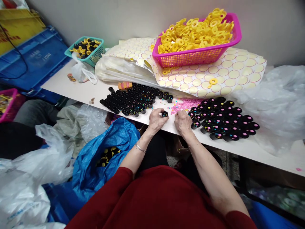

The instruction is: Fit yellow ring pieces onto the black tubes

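Note:
Between the thumb and fingers of my left hand is a small black cup with coloured bits inside. My right hand is closed at the edge of a scatter of small pink discs; whatever its fingertips pinch is too small to make out. Left of my hands, many black cups stand packed together, several with coloured bits in them. To the right, another cluster of black cups shows pink discs at the tops.
A pink basket of yellow ring parts rests on printed sheets at the back. A teal basket stands back left. Clear plastic bags crowd the right. A blue sack with black and yellow parts is below the table's left edge.

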Motion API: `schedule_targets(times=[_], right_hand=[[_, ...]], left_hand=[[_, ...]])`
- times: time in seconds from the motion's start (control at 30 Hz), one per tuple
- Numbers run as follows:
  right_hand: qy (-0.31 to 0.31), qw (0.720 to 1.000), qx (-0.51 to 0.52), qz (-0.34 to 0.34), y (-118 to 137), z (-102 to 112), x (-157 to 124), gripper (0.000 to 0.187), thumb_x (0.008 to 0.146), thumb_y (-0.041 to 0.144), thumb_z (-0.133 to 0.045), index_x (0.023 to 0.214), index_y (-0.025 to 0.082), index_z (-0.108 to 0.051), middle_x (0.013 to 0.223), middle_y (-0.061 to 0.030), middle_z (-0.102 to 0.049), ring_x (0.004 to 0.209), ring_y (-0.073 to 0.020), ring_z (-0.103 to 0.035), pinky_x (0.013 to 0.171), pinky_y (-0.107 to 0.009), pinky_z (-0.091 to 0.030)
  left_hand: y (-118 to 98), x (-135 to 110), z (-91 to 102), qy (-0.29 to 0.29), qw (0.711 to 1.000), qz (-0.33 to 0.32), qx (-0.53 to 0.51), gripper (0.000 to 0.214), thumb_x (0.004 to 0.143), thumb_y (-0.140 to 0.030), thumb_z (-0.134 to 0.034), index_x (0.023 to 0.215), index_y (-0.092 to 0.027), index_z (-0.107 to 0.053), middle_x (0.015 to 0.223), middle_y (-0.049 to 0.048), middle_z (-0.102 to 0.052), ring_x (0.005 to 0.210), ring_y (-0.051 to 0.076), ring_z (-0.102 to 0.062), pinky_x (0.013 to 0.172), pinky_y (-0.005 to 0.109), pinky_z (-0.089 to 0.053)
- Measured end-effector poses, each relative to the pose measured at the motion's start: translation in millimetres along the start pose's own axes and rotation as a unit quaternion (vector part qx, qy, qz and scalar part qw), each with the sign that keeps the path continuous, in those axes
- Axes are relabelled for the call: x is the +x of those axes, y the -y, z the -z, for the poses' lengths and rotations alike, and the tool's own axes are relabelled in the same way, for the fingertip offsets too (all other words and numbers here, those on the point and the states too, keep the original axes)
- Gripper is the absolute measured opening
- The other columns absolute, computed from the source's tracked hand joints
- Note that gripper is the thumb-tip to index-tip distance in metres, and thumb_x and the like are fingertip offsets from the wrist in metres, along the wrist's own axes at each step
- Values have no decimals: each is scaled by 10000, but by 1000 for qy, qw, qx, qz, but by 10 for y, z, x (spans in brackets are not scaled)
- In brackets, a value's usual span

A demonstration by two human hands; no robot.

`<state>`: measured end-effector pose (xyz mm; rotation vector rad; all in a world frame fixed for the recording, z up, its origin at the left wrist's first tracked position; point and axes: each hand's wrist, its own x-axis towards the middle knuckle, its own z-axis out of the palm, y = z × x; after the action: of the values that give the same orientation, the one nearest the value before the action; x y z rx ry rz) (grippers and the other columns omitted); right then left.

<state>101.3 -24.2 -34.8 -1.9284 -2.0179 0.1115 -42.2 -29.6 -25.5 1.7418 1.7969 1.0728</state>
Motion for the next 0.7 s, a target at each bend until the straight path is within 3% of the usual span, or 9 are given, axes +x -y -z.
schedule_targets(times=[0.1,0.23,0.4,0.57,0.7], right_hand=[[19,1000,-22,2,34,7,7,256,854,145,-388,900,128,-638,894,-91,-586,629,-142,-455,518,-283,-194],[48,998,-45,14,65,73,-79,281,826,91,-382,947,119,-634,927,-104,-594,621,-141,-468,510,-286,-187],[103,995,-10,1,-48,267,-343,241,838,163,-406,864,134,-644,848,-109,-624,659,-168,-526,541,-280,-245],[174,980,11,-100,-59,444,-393,263,808,215,-444,841,141,-695,822,-137,-671,727,-208,-586,583,-281,-310],[155,974,35,-160,-21,435,-355,304,805,246,-443,891,130,-710,865,-150,-690,791,-227,-600,643,-291,-354]], left_hand=[[88,-120,-50,19,999,21,-35,315,619,-234,-693,927,-189,-648,910,25,-629,811,155,-585,756,285,-496],[129,-181,-79,44,997,-25,-66,321,623,-202,-698,940,-187,-650,935,35,-647,896,172,-577,800,296,-498],[81,-204,-128,80,991,-57,-92,329,617,-197,-717,940,-174,-656,923,38,-656,915,178,-564,808,300,-496],[39,-194,-275,113,984,-68,-117,388,581,-188,-746,957,-149,-655,890,37,-654,869,170,-562,798,303,-496],[56,-189,-360,113,981,-70,-140,385,593,-207,-754,958,-136,-654,894,39,-654,856,162,-564,797,295,-494]])
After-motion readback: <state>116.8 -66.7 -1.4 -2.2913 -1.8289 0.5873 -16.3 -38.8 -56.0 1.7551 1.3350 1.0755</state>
